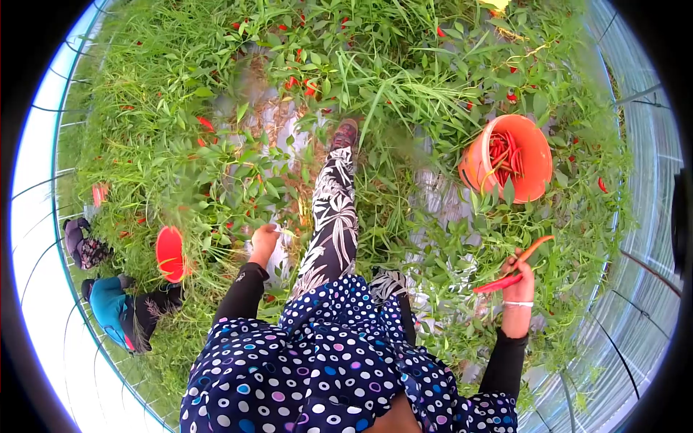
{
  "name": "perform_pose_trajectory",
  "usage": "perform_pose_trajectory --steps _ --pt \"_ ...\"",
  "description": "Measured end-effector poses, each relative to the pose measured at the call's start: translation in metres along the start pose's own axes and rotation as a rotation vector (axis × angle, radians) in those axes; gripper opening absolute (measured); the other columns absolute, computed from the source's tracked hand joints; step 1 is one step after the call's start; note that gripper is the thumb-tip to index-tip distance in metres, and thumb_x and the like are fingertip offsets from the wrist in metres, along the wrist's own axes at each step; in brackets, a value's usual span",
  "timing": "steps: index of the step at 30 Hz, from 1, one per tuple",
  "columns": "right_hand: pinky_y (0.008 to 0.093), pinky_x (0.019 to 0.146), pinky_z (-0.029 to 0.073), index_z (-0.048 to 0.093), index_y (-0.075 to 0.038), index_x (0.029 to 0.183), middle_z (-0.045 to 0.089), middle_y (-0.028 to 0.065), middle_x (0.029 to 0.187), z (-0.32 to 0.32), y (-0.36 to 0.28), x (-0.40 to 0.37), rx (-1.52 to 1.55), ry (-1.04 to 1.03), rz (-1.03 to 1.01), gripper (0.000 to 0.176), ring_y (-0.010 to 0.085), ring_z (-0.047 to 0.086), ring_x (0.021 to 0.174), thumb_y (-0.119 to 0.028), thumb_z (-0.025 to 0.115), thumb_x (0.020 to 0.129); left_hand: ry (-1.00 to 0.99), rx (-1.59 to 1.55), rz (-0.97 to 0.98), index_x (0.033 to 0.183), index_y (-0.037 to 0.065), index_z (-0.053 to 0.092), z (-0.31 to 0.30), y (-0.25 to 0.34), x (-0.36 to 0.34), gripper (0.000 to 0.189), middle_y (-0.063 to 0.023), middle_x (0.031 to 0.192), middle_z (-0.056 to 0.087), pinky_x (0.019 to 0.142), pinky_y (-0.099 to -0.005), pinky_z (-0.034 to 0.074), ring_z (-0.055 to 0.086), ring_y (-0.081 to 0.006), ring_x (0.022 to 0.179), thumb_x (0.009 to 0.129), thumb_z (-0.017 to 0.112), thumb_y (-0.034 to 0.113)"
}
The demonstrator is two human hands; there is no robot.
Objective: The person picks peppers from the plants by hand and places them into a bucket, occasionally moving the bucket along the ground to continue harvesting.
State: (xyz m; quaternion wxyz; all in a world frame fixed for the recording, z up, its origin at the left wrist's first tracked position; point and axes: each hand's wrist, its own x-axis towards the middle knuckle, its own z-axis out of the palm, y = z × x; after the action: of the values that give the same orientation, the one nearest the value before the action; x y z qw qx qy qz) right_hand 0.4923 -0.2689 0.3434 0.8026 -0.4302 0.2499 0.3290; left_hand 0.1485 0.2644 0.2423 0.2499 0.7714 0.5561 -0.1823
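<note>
My right hand (518, 281) is closed around chili peppers, with a red chili pepper (498, 283) sticking out on the left and an orange-red chili pepper (538, 247) pointing up to the right. Beyond this hand, an orange bucket (533, 189) leans among the plants, partly filled with red chilies (505, 155). At the left of my leg, my left hand (264, 242) is beside a leafy pepper plant (245, 184). Its fingers look curled closed; whatever they hold, if anything, cannot be made out.
Pepper plants with red fruit and tall grass (404, 83) crowd both sides. My shoe (346, 134) stands ahead on the row. A red bucket (170, 254) sits left, near a person in teal (110, 307) and another crouching person (86, 245). Plastic sheeting (635, 216) walls the right side.
</note>
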Motion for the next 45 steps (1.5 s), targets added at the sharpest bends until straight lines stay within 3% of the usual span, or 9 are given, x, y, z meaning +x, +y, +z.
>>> perform_pose_trajectory --steps 7,15,23,26,28,38,40,41,45 --pt "0.0199 0.067 0.039 0.049 -0.004 0.113 0.056 0.0085 0.107 0.050 -0.058 0.101 -0.667 0.654 -0.530 0.040 0.0143 0.055 0.092 -0.018 0.060 0.078 0.012 -0.750 0.118 0.101 0.000 0.057 0.003 0.122 0.075 0.030 -0.0084 0.088 0.063 0.075 -0.0253 0.046 0.059 -0.0147 0.081 0.072 0.059 0.007" --pt "0.0244 0.077 0.046 0.038 -0.002 0.125 0.055 0.0100 0.100 0.326 0.203 0.210 -0.670 -0.420 0.106 0.052 0.0144 0.056 0.087 0.004 0.056 0.076 -0.237 -1.525 -0.370 0.105 0.008 0.053 0.025 0.177 0.159 0.027 -0.0037 0.093 0.061 0.055 -0.0236 0.040 0.059 -0.0125 0.079 0.078 0.056 0.012" --pt "0.0264 0.064 0.046 0.037 -0.001 0.119 0.057 0.0079 0.090 0.489 0.347 0.405 -0.999 -0.051 -0.005 0.062 0.0145 0.056 0.075 -0.008 0.068 0.067 -0.223 -1.892 -0.624 0.105 0.009 0.051 0.036 0.187 0.258 0.027 -0.0049 0.093 0.061 0.057 -0.0231 0.040 0.059 -0.0148 0.079 0.079 0.055 0.013" --pt "0.0295 0.069 0.045 0.045 -0.002 0.109 0.059 0.0080 0.092 0.508 0.356 0.429 -1.203 0.136 -0.099 0.050 0.0186 0.058 0.078 -0.008 0.069 0.065 -0.247 -1.840 -0.555 0.103 0.009 0.052 0.031 0.195 0.287 0.026 -0.0040 0.092 0.061 0.057 -0.0224 0.039 0.059 -0.0134 0.078 0.078 0.057 0.015" --pt "0.0308 0.080 0.041 0.048 -0.009 0.114 0.060 0.0121 0.097 0.508 0.362 0.439 -1.039 0.149 -0.048 0.059 0.0227 0.056 0.087 -0.034 0.069 0.066 -0.241 -1.833 -0.570 0.101 0.009 0.052 0.027 0.200 0.299 0.025 -0.0034 0.090 0.061 0.057 -0.0217 0.039 0.059 -0.0122 0.077 0.078 0.057 0.015" --pt "0.0288 0.071 0.043 0.047 -0.005 0.103 0.055 0.0030 0.088 0.500 0.368 0.439 -0.506 0.386 -0.019 0.033 0.0143 0.053 0.074 0.003 0.058 0.072 -0.380 -1.931 -0.567 0.100 0.010 0.052 0.035 0.229 0.314 0.023 -0.0030 0.089 0.062 0.056 -0.0215 0.038 0.059 -0.0131 0.080 0.078 0.056 0.014" --pt "0.0282 0.075 0.042 0.050 0.001 0.108 0.056 0.0055 0.094 0.471 0.368 0.435 -0.964 0.059 -0.284 0.035 0.0176 0.053 0.084 -0.010 0.060 0.076 -0.372 -1.915 -0.588 0.100 0.011 0.053 0.039 0.231 0.313 0.022 -0.0033 0.090 0.062 0.056 -0.0211 0.038 0.059 -0.0133 0.080 0.079 0.056 0.016" --pt "0.0216 0.064 0.042 0.049 -0.006 0.103 0.054 -0.0002 0.087 0.461 0.370 0.433 -0.251 -0.028 -0.151 0.026 0.0085 0.051 0.074 -0.001 0.057 0.078 -0.358 -1.938 -0.555 0.100 0.011 0.053 0.046 0.228 0.312 0.022 -0.0036 0.090 0.062 0.056 -0.0213 0.039 0.059 -0.0136 0.080 0.079 0.056 0.017" --pt "0.0208 0.062 0.042 0.048 -0.004 0.106 0.054 -0.0007 0.090 0.455 0.356 0.414 -0.531 -0.115 -0.072 0.029 0.0077 0.050 0.076 -0.008 0.060 0.080 -0.329 -1.901 -0.556 0.101 0.009 0.052 0.054 0.224 0.302 0.023 -0.0044 0.090 0.062 0.056 -0.0221 0.041 0.060 -0.0141 0.079 0.081 0.055 0.020"
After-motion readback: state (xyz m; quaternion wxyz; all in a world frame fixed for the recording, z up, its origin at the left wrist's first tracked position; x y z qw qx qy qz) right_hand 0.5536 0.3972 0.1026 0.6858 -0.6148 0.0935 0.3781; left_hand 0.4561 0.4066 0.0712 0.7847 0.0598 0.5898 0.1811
